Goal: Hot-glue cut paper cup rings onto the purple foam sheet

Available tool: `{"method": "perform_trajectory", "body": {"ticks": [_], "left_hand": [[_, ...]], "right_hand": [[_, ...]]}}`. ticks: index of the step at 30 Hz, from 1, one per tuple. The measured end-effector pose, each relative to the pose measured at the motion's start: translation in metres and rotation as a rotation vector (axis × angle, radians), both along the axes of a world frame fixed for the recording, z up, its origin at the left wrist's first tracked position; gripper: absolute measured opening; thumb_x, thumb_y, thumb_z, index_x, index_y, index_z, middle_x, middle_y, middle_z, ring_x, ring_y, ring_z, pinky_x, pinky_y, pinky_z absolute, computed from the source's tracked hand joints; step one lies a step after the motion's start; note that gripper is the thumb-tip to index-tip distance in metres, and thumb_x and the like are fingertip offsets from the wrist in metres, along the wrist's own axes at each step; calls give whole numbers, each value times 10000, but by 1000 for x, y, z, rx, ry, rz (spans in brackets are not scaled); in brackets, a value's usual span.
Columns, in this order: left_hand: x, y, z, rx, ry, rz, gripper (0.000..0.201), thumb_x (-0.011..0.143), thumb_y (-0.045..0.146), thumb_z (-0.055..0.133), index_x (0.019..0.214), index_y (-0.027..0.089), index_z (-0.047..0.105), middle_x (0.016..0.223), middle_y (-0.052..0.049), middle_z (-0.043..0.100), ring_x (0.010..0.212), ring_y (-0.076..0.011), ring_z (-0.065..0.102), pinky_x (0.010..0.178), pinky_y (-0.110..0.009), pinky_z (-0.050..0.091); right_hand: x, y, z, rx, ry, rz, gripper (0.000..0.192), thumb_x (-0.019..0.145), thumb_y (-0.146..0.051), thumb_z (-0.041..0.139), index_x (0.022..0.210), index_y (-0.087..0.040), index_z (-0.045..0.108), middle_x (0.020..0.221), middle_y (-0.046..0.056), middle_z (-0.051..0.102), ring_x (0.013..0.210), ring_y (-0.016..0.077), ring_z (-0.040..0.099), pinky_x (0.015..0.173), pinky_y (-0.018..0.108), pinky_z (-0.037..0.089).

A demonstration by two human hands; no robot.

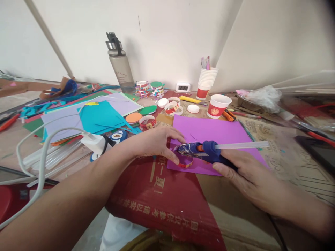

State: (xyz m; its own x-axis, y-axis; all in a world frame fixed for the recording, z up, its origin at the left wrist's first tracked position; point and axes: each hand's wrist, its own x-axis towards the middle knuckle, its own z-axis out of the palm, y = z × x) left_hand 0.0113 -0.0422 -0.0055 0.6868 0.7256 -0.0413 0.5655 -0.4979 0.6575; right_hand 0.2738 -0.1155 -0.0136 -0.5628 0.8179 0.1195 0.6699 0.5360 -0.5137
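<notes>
White walls meet in a corner behind a cluttered bench (288, 139) covered in flattened cardboard. Near the front edge lies a purple sheet (214, 132), and on its near left corner sits a small paper ring (186, 162) with a red band. The left hand (157, 141) rests over the ring, fingers (171, 157) curled down onto it and pinching its rim. The right hand (246, 174) grips a blue glue gun (206, 150), fingers closed around its handle, the nozzle pointing left and meeting the ring just beside the left fingertips. A clear glue stick (242, 145) juts from the back of the gun, out over the purple sheet.

Under the sheet's near edge lies a red printed cardboard box (162, 198), flattened. Left of the hands, a white power adapter (95, 143) with its white cable (39, 164) sits by a stack of coloured paper sheets (99, 116). Beyond the purple sheet stand a red-and-white paper cup (217, 105), a stack of similar cups (206, 82), more finished rings (148, 122) and white lids (193, 108). A grey water bottle (120, 64) stands against the wall, with a small digital clock (183, 87) to its right.
</notes>
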Motion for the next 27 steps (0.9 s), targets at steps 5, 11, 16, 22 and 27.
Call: {"method": "perform_trajectory", "body": {"ticks": [5, 11, 16, 22, 27], "left_hand": [[1, 1, -1, -13, -12, -4, 448, 580, 321, 858, 1013, 261, 760, 1128, -10, 708, 1080, -234, 612, 894, -286, 445], [3, 0, 2, -16, 5, 1, 441, 582, 325, 860, 1005, 250, 762, 1130, -15, 711, 1078, -231, 615, 879, -274, 443], [3, 0, 2, -12, 27, 17, 483, 578, 324, 864, 1044, 255, 754, 1131, -17, 711, 1075, -226, 615, 881, -272, 444], [2, 2, -2, 0, 10, -3, 495, 580, 350, 862, 1053, 252, 754, 1136, -15, 708, 1071, -222, 612, 874, -267, 435], [2, 2, -2, 3, -7, -23, 475, 580, 334, 864, 1030, 222, 760, 1100, -23, 717, 1036, -217, 620, 859, -260, 432]], "right_hand": [[-5, 0, 1, -9, -14, 3, 295, 988, -392, 397, 904, -229, 629, 807, 47, 708, 720, 198, 659, 628, 301, 510], [-5, 0, 7, 56, 18, 18, 223, 974, -356, 441, 843, -239, 578, 744, 22, 670, 663, 185, 623, 632, 294, 490], [0, 1, 6, 106, 24, 60, 167, 984, -310, 432, 1026, -250, 582, 897, 32, 683, 791, 190, 641, 697, 289, 502], [-1, -1, 5, 132, 33, 76, 150, 984, -278, 441, 1037, -248, 578, 919, 21, 685, 826, 181, 647, 699, 272, 511], [-8, 1, 7, 143, 43, 88, 138, 988, -261, 440, 942, -239, 569, 836, -4, 680, 726, 149, 638, 661, 246, 513]]}}
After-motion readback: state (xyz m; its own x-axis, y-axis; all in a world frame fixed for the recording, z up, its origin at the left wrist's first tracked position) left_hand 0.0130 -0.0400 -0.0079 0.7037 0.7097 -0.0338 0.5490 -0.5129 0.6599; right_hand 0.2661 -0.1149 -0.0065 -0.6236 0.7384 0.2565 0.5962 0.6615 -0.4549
